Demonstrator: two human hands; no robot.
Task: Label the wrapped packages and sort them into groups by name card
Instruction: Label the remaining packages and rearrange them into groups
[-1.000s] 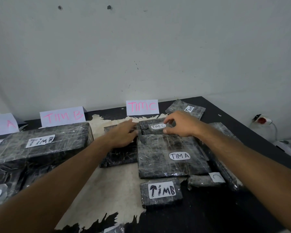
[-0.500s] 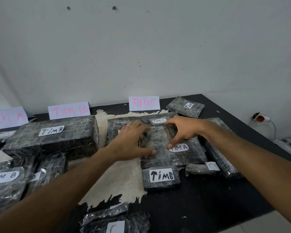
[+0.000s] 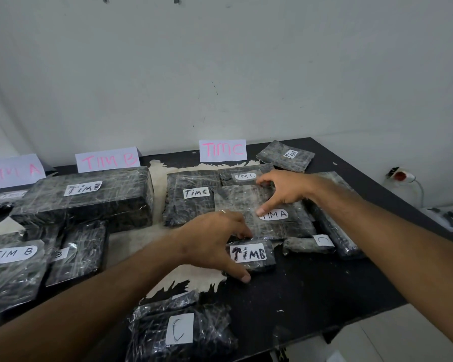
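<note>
Left hand [image 3: 215,241]: forearm reaching in from the table's front-left, fingers and thumb curled round the small TIM B package [image 3: 251,254] near mid-table. Right hand [image 3: 280,190]: arm entering from the right edge, fingers spread, thumb tip pressing the flat TIM A package [image 3: 262,212], which lies below the TIM C card [image 3: 222,150] at the back edge.

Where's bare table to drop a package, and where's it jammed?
Free: the black table between the small TIM B package and the C package, out to the right edge; and the pale strip between the big TIM B box and the TIM C package. Crowded: below the TIM C card, where both hands work around the TIM A package.
</note>
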